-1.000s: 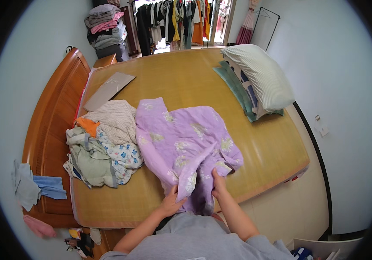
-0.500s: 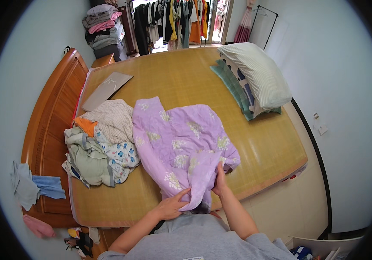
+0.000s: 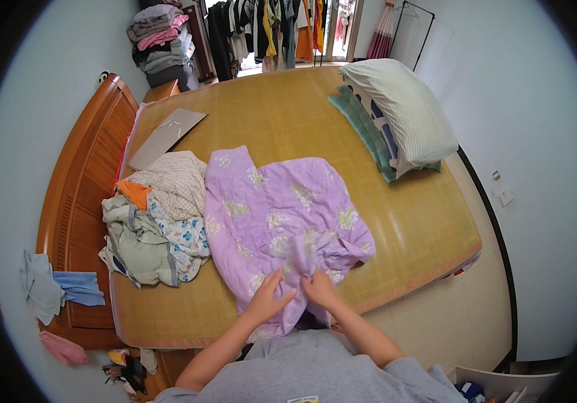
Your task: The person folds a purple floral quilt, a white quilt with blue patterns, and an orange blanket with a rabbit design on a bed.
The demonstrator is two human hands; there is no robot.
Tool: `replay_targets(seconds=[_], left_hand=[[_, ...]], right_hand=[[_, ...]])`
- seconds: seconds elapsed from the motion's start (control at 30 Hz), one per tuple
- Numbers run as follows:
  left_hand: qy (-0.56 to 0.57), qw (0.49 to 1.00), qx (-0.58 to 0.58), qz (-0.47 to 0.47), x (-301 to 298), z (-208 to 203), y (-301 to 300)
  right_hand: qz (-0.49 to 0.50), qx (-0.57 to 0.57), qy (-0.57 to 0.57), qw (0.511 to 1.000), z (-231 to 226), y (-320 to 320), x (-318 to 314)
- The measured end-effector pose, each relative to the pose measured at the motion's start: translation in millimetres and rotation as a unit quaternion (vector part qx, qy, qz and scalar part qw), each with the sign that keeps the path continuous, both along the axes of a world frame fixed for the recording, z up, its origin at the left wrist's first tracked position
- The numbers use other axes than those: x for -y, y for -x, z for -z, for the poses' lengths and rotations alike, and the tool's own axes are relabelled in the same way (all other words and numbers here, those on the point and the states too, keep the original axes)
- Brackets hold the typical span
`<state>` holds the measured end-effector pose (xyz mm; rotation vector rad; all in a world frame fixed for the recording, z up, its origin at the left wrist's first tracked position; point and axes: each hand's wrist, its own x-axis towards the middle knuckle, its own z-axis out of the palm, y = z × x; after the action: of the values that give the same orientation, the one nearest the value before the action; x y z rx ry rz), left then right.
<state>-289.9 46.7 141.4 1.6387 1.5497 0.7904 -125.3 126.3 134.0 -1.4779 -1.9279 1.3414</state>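
Note:
A lilac garment with pale flower print [image 3: 271,215] lies spread over the near part of a bed covered by a yellow bamboo mat [image 3: 288,114]. My left hand [image 3: 268,295] and my right hand [image 3: 318,287] both pinch a bunched-up fold of this garment near the bed's front edge. The two hands are close together, almost touching. My forearms come up from the lower edge, above my grey shirt.
A heap of mixed clothes [image 3: 157,221] sits left of the lilac garment. A flat grey bag [image 3: 166,136] lies further back. Striped pillows [image 3: 396,114] are stacked at the right. A wooden headboard [image 3: 80,201] runs along the left. Hanging clothes [image 3: 268,27] fill the far end.
My hands have come together and gathered the garment's near edge into a bunch; earlier they were apart, holding the hem over the bed's edge.

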Motion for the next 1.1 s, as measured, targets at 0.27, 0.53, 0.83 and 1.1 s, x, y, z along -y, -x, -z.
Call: replay_targets(seconds=[0.27, 0.53, 0.83, 1.1], left_hand=[[0.118, 0.947, 0.174, -0.244, -29.6, 36.7, 3.8], [0.070, 0.857, 0.351, -0.370, 3.1, 20.1, 11.8], [0.055, 0.864, 0.445, -0.230, 53.5, 6.8, 8.0], [-0.027, 0.771, 0.619, -0.145, 73.2, -16.8, -0.7]], right_hand=[[-0.135, -0.218, -0.031, 0.966, 31.3, -3.2, 18.8], [0.276, -0.416, 0.493, 0.712, 110.0, -91.0, -30.6], [0.328, -0.211, -0.070, 0.918, 129.4, -80.4, -147.9], [-0.041, -0.008, -0.084, 0.996, 77.4, 28.9, -198.3]])
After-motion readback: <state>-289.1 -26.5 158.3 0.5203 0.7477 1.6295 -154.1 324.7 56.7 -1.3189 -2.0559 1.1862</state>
